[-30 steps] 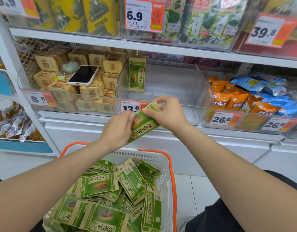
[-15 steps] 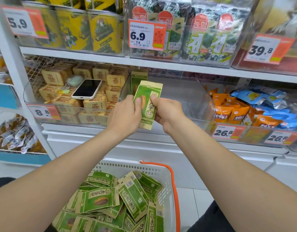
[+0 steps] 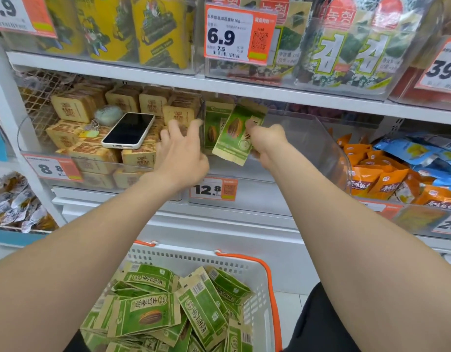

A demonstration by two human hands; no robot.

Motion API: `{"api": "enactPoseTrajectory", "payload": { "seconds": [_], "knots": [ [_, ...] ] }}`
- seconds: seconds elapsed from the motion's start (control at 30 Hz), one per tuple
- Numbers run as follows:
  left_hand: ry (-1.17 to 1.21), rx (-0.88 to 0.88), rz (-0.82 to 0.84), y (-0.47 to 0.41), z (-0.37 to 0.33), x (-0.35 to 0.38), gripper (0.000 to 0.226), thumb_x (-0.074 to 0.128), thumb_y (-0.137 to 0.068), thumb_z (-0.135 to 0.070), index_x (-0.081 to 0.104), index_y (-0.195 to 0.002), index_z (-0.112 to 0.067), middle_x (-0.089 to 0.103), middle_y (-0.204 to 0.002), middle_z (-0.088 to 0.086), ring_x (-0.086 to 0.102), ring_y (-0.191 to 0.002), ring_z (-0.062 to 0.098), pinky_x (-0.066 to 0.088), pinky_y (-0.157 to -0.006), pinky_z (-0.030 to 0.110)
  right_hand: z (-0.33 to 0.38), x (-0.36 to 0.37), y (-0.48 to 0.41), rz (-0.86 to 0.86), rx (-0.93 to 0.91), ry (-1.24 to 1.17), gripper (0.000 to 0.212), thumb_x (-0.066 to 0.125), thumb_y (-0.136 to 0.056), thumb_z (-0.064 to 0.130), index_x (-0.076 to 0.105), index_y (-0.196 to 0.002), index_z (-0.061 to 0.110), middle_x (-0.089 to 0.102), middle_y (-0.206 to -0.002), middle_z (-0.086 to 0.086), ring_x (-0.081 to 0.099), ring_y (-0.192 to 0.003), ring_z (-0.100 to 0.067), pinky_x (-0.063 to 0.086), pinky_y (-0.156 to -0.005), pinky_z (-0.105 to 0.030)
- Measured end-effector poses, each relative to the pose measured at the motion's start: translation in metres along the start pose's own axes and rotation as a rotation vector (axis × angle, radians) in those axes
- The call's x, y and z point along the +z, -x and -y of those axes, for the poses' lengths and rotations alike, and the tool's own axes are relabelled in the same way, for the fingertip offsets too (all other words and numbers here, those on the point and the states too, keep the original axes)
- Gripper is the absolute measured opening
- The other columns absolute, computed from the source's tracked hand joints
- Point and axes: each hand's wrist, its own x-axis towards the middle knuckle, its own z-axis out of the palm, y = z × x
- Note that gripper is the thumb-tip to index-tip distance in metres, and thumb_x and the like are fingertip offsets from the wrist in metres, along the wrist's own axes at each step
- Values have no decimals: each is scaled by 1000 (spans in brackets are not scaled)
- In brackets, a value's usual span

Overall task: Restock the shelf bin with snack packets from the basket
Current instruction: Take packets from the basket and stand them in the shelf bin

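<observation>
A green snack packet [image 3: 235,135] with a seed picture hangs tilted inside the clear shelf bin [image 3: 318,146], and my right hand [image 3: 267,143] pinches its right edge. Behind it one more green packet [image 3: 214,125] stands upright against the bin's left wall. My left hand [image 3: 181,153] hovers just left of the held packet with fingers spread, holding nothing. Below, the white basket [image 3: 183,257] with orange handles holds several green packets [image 3: 148,316].
A phone [image 3: 129,130] lies on tan boxed snacks [image 3: 74,110] in the left bin. Orange and blue packets [image 3: 387,174] fill the right bin. Price tag 12.8 [image 3: 213,189] hangs on the bin front. The upper shelf [image 3: 244,87] overhangs the bin.
The packet has moved up and back into the bin. My left hand let go of it and opened; my right hand alone holds it.
</observation>
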Motion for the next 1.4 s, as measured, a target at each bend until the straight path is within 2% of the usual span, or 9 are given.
{"api": "enactPoseTrajectory", "payload": {
  "seconds": [0.1, 0.2, 0.33, 0.57, 0.67, 1.0, 1.1, 1.2, 1.4],
  "knots": [
    [245, -9, -4, -12, 8, 2, 65, 54, -95, -14, 30, -155, -21, 41, -139, 19, 48, -124, 43, 40, -102, 50, 2, 11, -13, 86, 32, 108, 43, 54, -108, 25, 43, -147, 9, 56, -134, -4, 55, -116, -21, 43, -91, -28],
    [230, -71, -12, -19, 10, 8, 57, 56, -95, -18, 36, -148, -8, 42, -140, 18, 47, -126, 40, 40, -98, 46, -4, 28, -35, 50, -125, 266, 38, 53, -106, 16, 50, -143, 8, 60, -140, -10, 60, -126, -28, 47, -87, -28],
    [136, -49, -35, -23, 12, 14, 47, 58, -94, -17, 41, -136, -4, 42, -133, 17, 50, -118, 41, 35, -85, 39, -11, 55, -49, 13, -236, 439, 40, 56, -104, 19, 46, -143, 16, 61, -136, -8, 61, -124, -30, 51, -102, -37],
    [119, -24, -72, -24, 14, 18, 42, 57, -92, -14, 41, -131, -7, 45, -129, 16, 53, -111, 42, 34, -80, 40, -19, 73, -60, -27, -260, 487, 30, 66, -98, 20, 58, -126, 14, 69, -122, -7, 67, -112, -29, 57, -91, -37],
    [132, -23, -84, -23, 14, 17, 41, 55, -92, -13, 42, -131, -7, 46, -127, 15, 53, -108, 41, 33, -79, 39, -18, 75, -63, -98, -185, 490, 46, 69, -97, 24, 48, -135, 8, 66, -125, -9, 66, -115, -29, 57, -85, -35],
    [164, -16, -85, -23, 15, 18, 44, 55, -94, -17, 41, -134, -10, 45, -129, 14, 54, -107, 40, 36, -78, 40, -20, 76, -52, -88, -108, 557, 101, 81, -88, 36, 17, -158, -2, 56, -144, -13, 60, -127, -32, 56, -100, -39],
    [173, -22, -88, -22, 15, 17, 44, 55, -95, -18, 41, -135, -10, 45, -130, 13, 53, -106, 38, 36, -78, 40, -21, 75, -49, -81, -81, 534, 81, 83, -84, 38, 43, -146, 5, 65, -131, -10, 69, -112, -31, 62, -88, -43],
    [169, -24, -91, -22, 15, 18, 45, 56, -95, -18, 41, -137, -9, 45, -130, 13, 52, -102, 36, 35, -78, 40, -21, 69, -46, -77, -108, 553, 25, 78, -87, 32, 63, -98, 15, 72, -103, -6, 72, -91, -26, 58, -70, -31],
    [149, -17, -104, -21, 14, 19, 44, 56, -96, -20, 41, -135, -7, 40, -131, 14, 44, -94, 30, 36, -77, 41, -19, 58, -33, 24, -177, 561, 7, 69, -88, 23, 66, -90, 17, 70, -89, -3, 70, -84, -23, 49, -63, -27]
  ]
}}
